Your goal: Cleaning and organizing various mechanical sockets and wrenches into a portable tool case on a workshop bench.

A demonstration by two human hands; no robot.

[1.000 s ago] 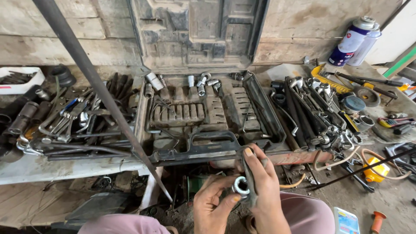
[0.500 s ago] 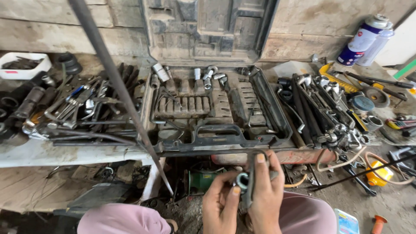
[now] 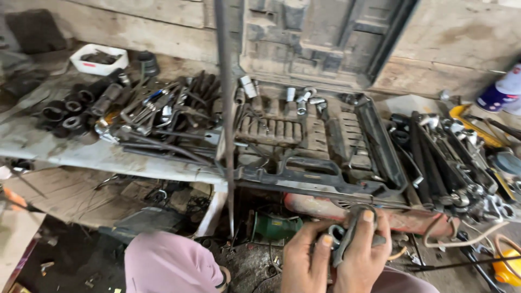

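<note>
Ratchet [image 3: 347,239] sits low in front of me, below the open grey tool case [image 3: 325,146]. My right hand [image 3: 361,255] is wrapped closed around its dark handle, and my left hand [image 3: 304,260] pinches a small socket [image 3: 335,234] at its head. A white tray [image 3: 100,58] sits far left; a white-and-blue spray can [image 3: 502,92] stands at the right edge.
</note>
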